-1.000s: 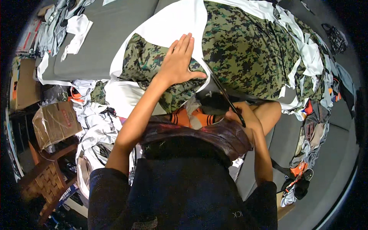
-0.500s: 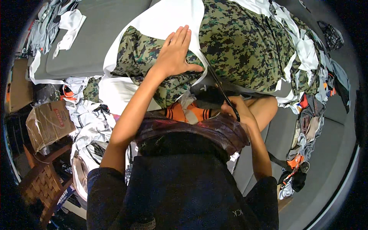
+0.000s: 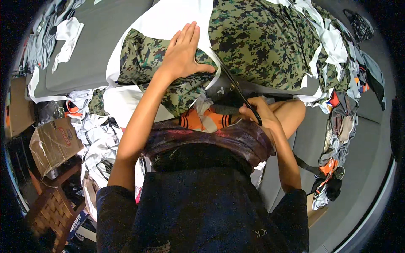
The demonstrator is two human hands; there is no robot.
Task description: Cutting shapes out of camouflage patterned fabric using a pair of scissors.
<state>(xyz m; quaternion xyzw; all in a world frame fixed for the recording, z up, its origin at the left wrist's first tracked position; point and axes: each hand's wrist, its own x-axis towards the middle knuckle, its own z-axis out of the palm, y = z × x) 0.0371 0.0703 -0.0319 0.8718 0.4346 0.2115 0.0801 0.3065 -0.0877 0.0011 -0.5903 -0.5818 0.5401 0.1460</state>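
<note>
My left hand (image 3: pixel 182 57) lies flat, fingers extended, on a camouflage cloth piece (image 3: pixel 139 57) beside a white cloth area (image 3: pixel 168 12), upper middle of the head view. My right hand (image 3: pixel 259 110) grips long black scissors (image 3: pixel 234 82) by the handles, low right of my left hand. The blades point up-left into the white strip between that piece and a larger camouflage piece (image 3: pixel 265 46) on the right. My bent leg (image 3: pixel 291 114) and an orange sock with black stripes (image 3: pixel 192 120) show under the cloth's near edge.
A grey padded surface (image 3: pixel 93 46) carries the cloth and white scraps (image 3: pixel 65 38). Left are piled white garments (image 3: pixel 101 139), a cardboard box (image 3: pixel 57 145) and a woven wooden chair (image 3: pixel 50 211). Along the right lie mixed garments (image 3: pixel 337 139) and a dark mesh bundle (image 3: pixel 358 25).
Both hands and the scissors sit slightly higher and further left in the picture than a second ago, as does the cloth. The scissor blades remain at the white strip between the camouflage pieces.
</note>
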